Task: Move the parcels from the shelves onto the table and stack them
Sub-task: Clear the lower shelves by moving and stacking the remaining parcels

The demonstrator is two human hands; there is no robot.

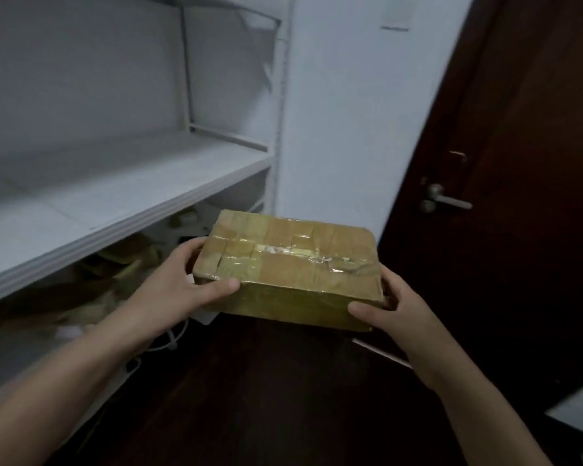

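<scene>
The parcel [290, 267] hangs in the air between both hands, just right of the white shelves [122, 196]. The left hand [189, 284] grips its left end, thumb on top; the right hand [387, 307] curls round the near right corner. To carry well, I judge both hands should keep it level and close to the body on the way to the table, which is not clearly in view. It lies flat, long axis running from the left hand to the right hand
</scene>
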